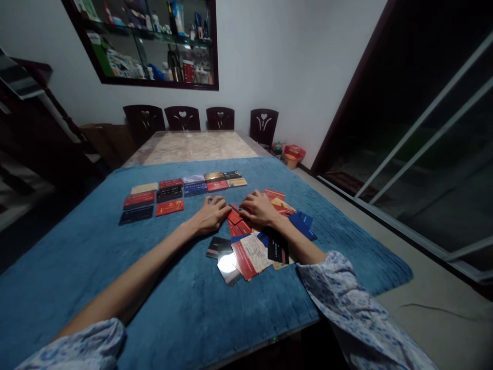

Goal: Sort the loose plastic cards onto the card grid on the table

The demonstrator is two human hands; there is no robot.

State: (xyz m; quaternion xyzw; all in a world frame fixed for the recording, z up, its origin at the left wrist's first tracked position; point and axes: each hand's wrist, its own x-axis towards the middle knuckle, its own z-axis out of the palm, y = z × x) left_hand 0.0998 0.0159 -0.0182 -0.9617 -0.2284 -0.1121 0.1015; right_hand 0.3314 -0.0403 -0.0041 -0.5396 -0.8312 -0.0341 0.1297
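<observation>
Blue plush cloth [115, 267] covered the near end of the table [192, 146]. A loose heap of cards [250, 252] lay on it right of centre, spreading from under the right hand [260, 208] back toward the person beside the right forearm. Both hands rested palm down with fingers loosely bent, the left hand [210, 215] at the heap's left edge. Their fingertips met at a red card [234, 217] lying between them; whether either hand pinched it could not be told. Sorted rows of cards [169, 192] lay apart, left of and beyond the hands.
</observation>
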